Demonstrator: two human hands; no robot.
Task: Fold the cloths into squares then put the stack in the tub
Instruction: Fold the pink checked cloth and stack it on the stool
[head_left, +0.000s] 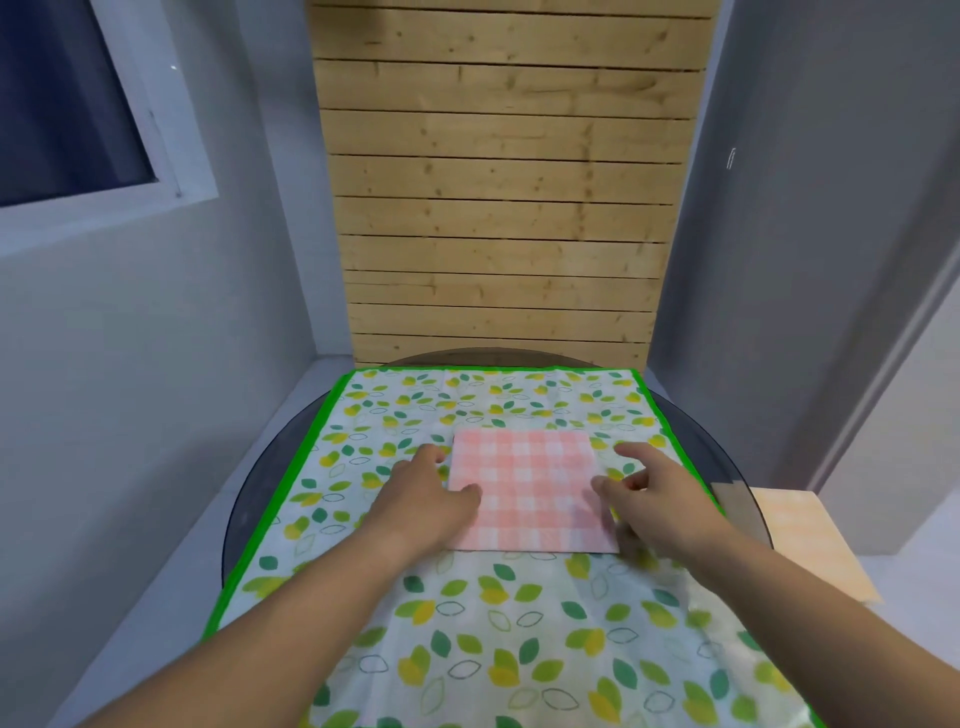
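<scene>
A pink-and-white checked cloth (527, 488) lies flat on the table as a near-square. My left hand (426, 493) rests at its left edge, thumb on the cloth and fingers spread beside it. At the cloth's right edge is my right hand (649, 488), thumb touching the cloth and index finger stretched out past the corner. Neither hand has the cloth lifted. No tub is in view.
A leaf-patterned table cover with a green border (291, 499) lies over a round dark glass table (727, 457). A pale orange surface (800, 535) sits lower at the right. A wooden slat panel (498, 208) stands behind the table, between grey walls.
</scene>
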